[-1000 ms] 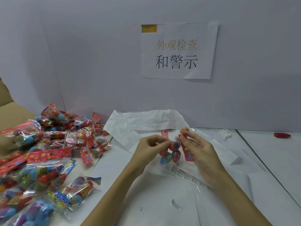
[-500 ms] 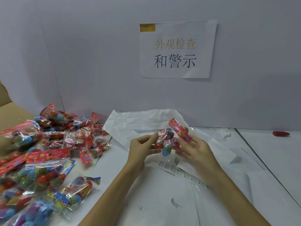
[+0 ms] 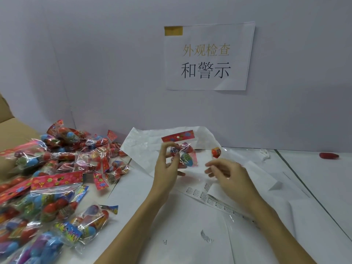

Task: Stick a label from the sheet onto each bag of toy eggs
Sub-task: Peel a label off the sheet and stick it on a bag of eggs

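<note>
Head view: the left hand [image 3: 166, 166] pinches a bag [image 3: 183, 152] of toy eggs, held upright above the white surface [image 3: 314, 180]. The right hand [image 3: 231, 175] hovers beside it, fingers [image 3: 210, 164] loosely curled on nothing, over the label sheet [image 3: 211, 199]. More bags [image 3: 49, 180] are piled at left.

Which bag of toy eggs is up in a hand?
The bag with the red header card, pinched by the left hand above the white paper. All the other bags lie heaped on the table's left side.
</note>
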A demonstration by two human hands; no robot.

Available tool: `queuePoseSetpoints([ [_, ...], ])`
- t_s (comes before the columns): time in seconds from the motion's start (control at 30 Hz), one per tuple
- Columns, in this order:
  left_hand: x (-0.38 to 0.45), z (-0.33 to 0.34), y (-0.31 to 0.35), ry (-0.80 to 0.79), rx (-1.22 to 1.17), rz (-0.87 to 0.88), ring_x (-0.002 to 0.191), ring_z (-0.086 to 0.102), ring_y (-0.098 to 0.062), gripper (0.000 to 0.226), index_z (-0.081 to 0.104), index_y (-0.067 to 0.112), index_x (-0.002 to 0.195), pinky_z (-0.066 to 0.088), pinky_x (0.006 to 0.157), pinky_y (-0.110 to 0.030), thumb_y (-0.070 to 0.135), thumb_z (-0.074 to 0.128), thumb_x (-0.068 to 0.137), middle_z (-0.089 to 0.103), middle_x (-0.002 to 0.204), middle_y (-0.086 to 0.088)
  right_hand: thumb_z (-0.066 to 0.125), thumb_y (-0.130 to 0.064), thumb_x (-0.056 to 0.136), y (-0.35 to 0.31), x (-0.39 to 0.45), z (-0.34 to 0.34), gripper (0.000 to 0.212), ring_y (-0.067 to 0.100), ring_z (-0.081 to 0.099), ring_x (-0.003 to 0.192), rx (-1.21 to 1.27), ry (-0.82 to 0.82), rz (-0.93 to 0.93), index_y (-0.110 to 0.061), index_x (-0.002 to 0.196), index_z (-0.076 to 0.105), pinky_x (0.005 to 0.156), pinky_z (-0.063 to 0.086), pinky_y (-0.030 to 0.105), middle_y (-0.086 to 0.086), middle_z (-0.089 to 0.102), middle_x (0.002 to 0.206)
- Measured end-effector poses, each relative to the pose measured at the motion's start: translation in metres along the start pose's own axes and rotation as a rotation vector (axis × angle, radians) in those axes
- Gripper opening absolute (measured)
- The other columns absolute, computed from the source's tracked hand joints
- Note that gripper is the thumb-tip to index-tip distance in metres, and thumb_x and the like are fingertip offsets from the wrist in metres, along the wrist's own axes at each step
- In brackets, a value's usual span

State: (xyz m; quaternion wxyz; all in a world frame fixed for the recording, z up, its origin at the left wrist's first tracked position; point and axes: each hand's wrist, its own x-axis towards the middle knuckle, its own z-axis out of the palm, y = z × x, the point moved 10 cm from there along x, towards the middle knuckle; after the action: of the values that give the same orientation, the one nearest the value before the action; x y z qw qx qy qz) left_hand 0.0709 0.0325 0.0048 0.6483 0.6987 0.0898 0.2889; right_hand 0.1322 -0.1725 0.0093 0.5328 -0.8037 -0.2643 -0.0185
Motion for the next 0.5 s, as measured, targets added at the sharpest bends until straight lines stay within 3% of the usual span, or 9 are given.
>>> queuePoseSetpoints([
  [0.07,0.003,-0.005,-0.008,0.012,0.145,0.02,0.094,0.073,-0.018,0.046,0.073,0.033,0.08,0.06,0.071,-0.026,0.003,0.049,0.107,0.06,0.117,-0.004,0.07,-0.02,0.099,0.001,-0.005,0.017,0.015,-0.004,0.071,0.095,-0.1,-0.147,-0.012,-0.032,0.105,0.076,0.09,0.055,0.016,-0.016,0.078,0.096],
  [0.1,0.003,-0.005,-0.012,0.0,0.224,0.023,0.1,0.07,-0.018,0.049,0.075,0.03,0.076,0.06,0.079,-0.028,0.0,0.048,0.105,0.055,0.117,0.0,0.072,-0.025,0.097,0.001,-0.008,0.024,0.016,-0.008,0.067,0.1,-0.165,-0.2,-0.028,-0.034,0.109,0.075,0.09,0.052,0.012,-0.019,0.076,0.101],
  [0.17,0.002,0.003,-0.016,-0.068,0.35,0.028,0.106,0.064,-0.012,0.046,0.076,0.033,0.084,0.055,0.096,-0.03,0.002,0.048,0.103,0.046,0.117,0.008,0.077,-0.031,0.092,0.003,-0.011,0.033,0.031,-0.013,0.059,0.11,-0.301,-0.279,-0.06,-0.036,0.122,0.071,0.092,0.042,0.004,-0.023,0.069,0.118],
  [0.27,0.0,0.017,-0.024,-0.193,0.469,0.02,0.106,0.06,-0.001,0.027,0.068,0.038,0.108,0.049,0.105,-0.022,0.013,0.062,0.098,0.038,0.127,0.006,0.076,-0.035,0.092,0.002,-0.013,0.038,0.047,-0.004,0.054,0.122,-0.466,-0.34,-0.084,-0.028,0.137,0.065,0.098,0.034,0.003,-0.02,0.06,0.136],
  [0.37,-0.003,0.026,-0.034,-0.315,0.591,0.059,0.114,0.056,-0.006,0.051,0.056,0.036,0.132,0.042,0.104,-0.009,0.032,0.079,0.087,0.023,0.133,0.012,0.07,-0.036,0.097,0.002,-0.012,0.039,0.045,0.006,0.053,0.129,-0.549,-0.344,-0.111,-0.023,0.14,0.064,0.111,0.035,0.017,-0.015,0.059,0.141],
  [0.43,-0.005,0.028,-0.039,-0.368,0.634,0.058,0.12,0.049,-0.01,0.063,0.052,0.04,0.137,0.04,0.109,-0.015,0.042,0.084,0.082,0.021,0.133,0.011,0.064,-0.031,0.101,0.002,-0.011,0.039,0.039,0.008,0.054,0.127,-0.583,-0.34,-0.116,-0.022,0.138,0.064,0.111,0.036,0.021,-0.012,0.06,0.139],
  [0.5,-0.006,0.029,-0.039,-0.376,0.659,0.074,0.128,0.04,-0.012,0.054,0.059,0.043,0.132,0.038,0.114,-0.021,0.04,0.084,0.084,0.025,0.137,0.007,0.058,-0.023,0.102,0.006,-0.009,0.037,0.035,0.01,0.055,0.123,-0.624,-0.316,-0.097,-0.022,0.137,0.065,0.108,0.039,0.022,-0.011,0.06,0.136],
])
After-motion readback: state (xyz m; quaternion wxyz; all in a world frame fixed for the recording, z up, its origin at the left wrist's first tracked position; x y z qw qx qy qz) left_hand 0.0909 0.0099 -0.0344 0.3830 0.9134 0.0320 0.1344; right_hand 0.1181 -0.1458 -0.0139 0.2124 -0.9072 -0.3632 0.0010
